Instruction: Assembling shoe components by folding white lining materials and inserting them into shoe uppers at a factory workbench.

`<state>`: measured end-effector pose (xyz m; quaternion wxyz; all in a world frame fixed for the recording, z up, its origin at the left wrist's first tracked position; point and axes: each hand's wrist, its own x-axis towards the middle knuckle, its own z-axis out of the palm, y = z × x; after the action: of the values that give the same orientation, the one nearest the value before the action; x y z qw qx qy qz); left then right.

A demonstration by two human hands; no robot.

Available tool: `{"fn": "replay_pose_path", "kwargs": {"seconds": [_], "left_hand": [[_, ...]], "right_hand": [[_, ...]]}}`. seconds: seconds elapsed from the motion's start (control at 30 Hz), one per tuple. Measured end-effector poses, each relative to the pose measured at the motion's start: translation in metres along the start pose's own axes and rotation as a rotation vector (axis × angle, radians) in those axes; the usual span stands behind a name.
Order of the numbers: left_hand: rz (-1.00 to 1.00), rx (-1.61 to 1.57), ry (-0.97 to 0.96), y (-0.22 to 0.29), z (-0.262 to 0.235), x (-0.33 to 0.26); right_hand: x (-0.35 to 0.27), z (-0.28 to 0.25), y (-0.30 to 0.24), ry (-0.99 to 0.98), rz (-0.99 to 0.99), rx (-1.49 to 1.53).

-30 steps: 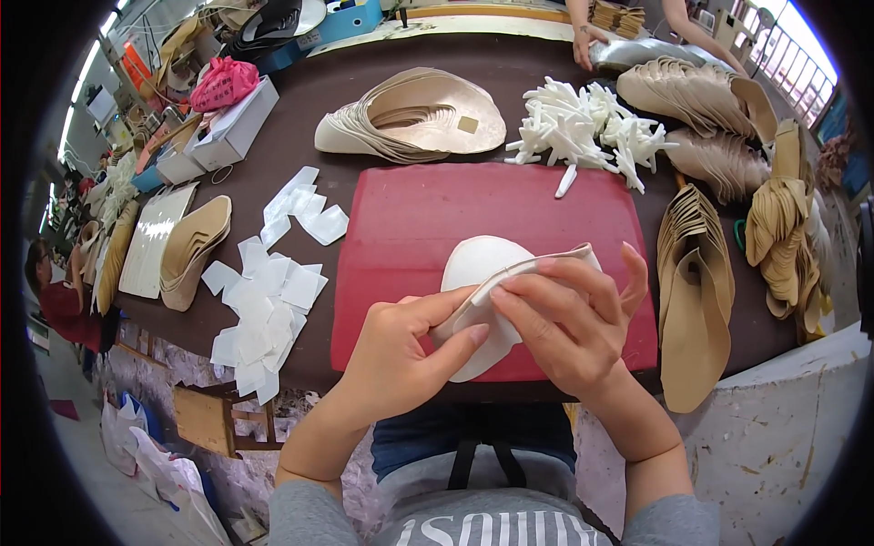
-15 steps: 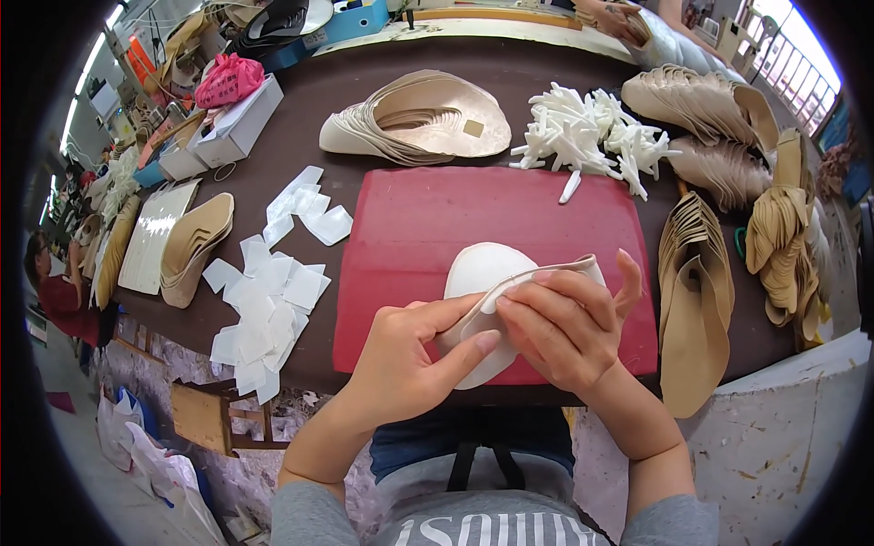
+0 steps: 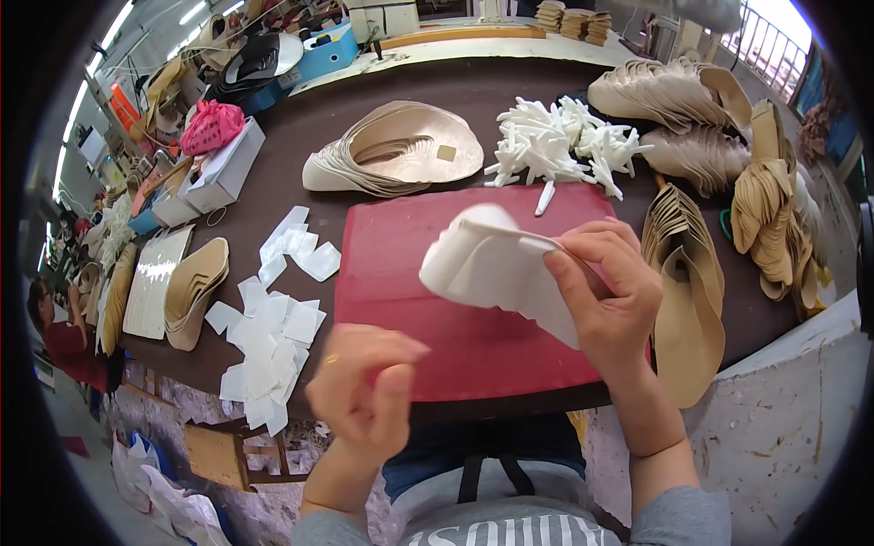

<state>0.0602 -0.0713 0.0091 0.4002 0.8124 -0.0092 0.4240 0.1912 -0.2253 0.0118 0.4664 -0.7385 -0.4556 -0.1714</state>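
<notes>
Mostly, the risk sits in a one-sided hold. The right hand point(image 3: 614, 282) pinches the white shoe piece point(image 3: 496, 268) between thumb and fingers at its right end, raised over the red mat point(image 3: 391, 246); the rest of the piece sticks out leftward with no second hand under it. If that pinch loosened, the piece could slip or twist, while squeezing too hard might crease its thin wall. The left hand point(image 3: 360, 378) is well apart from it, by the mat's near left corner, blurred, its fingers curled; I cannot tell whether it pinches anything. Beside the mat's left edge, the white patches point(image 3: 273, 332) overlap loosely and seem to reach past the near edge of the worktop point(image 3: 510, 77), so a careless sweep could drop some. The tan stack point(image 3: 687, 337), beside the mat's right edge, seems to overhang too, and a bump could tip it.
</notes>
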Motion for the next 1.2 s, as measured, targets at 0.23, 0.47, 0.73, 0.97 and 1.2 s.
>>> {"fn": "replay_pose_path", "kwargs": {"seconds": [0.23,0.47,0.73,0.97,1.2], "left_hand": [[-0.882,-1.013,0.029,0.019,0.003,0.016],[-0.751,-0.413,-0.558,0.004,-0.043,0.05],[0.105,0.933,-0.446,-0.098,0.044,0.087],[0.299,0.384,-1.029,-0.008,0.039,0.018],[0.188,0.143,-1.048,0.007,0.033,0.014]], "right_hand": [[0.001,-0.001,-0.007,0.206,0.303,0.464],[-0.045,-0.025,0.028,-0.6,0.663,0.854],[-0.068,0.006,0.028,-0.008,0.414,-0.071],[-0.11,-0.103,0.031,0.185,0.476,-0.568],[-0.129,-0.147,0.08,0.1,0.683,-1.117]]}}
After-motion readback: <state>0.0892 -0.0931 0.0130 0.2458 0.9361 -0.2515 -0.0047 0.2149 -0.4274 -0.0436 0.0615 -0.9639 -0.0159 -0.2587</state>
